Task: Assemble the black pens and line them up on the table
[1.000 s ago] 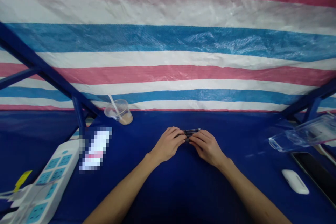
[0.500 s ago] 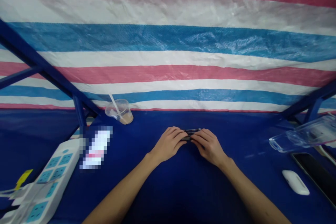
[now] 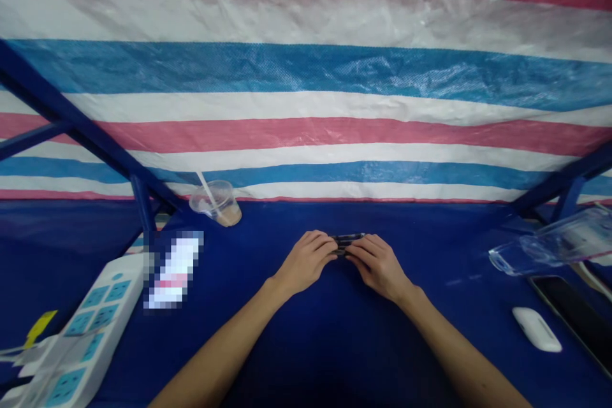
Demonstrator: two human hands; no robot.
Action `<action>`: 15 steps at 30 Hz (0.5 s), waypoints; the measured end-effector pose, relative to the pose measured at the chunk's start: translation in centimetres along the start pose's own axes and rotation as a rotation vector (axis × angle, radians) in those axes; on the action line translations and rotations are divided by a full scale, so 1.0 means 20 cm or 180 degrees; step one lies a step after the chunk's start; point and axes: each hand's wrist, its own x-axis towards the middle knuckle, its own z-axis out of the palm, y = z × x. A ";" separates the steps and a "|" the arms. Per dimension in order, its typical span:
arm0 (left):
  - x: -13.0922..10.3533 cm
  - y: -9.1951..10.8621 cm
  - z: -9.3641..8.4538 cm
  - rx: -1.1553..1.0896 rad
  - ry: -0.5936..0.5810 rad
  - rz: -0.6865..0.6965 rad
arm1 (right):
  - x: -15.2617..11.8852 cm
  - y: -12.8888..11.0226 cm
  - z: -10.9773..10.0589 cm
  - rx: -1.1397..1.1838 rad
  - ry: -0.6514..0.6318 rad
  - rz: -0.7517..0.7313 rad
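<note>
Several slim black pens (image 3: 342,243) lie side by side, crosswise, between my two hands above the blue table (image 3: 335,344). My left hand (image 3: 310,261) has its fingers curled over their left ends. From the other side, my right hand (image 3: 377,264) grips the right ends with thumb and fingers. Only the short middle stretch of the pens shows, plus one tip past the right fingers. The hands are close together, a small gap apart.
At left are a white power strip (image 3: 98,325) with plugs, a pixelated bright phone-shaped item (image 3: 174,271) and a tilted plastic cup (image 3: 217,203) with a straw. On the right sit a clear container (image 3: 540,252), a dark phone (image 3: 574,315) and a white earbud case (image 3: 536,329). Striped sheeting (image 3: 306,70) hangs behind.
The thumb and fingers of my left hand have shifted slightly left off the pens, showing more of their middle. Both hands keep hold in nearly the same place.
</note>
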 end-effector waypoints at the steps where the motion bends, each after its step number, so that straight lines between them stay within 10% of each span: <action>1: 0.00 0.00 0.00 0.0005 0.0009 0.0000 | 0.00 0.00 0.00 -0.0011 -0.0030 0.0004; 15: 0.01 -0.01 -0.01 -0.0011 0.0157 -0.0178 | -0.01 0.04 0.00 -0.0150 -0.0107 0.0213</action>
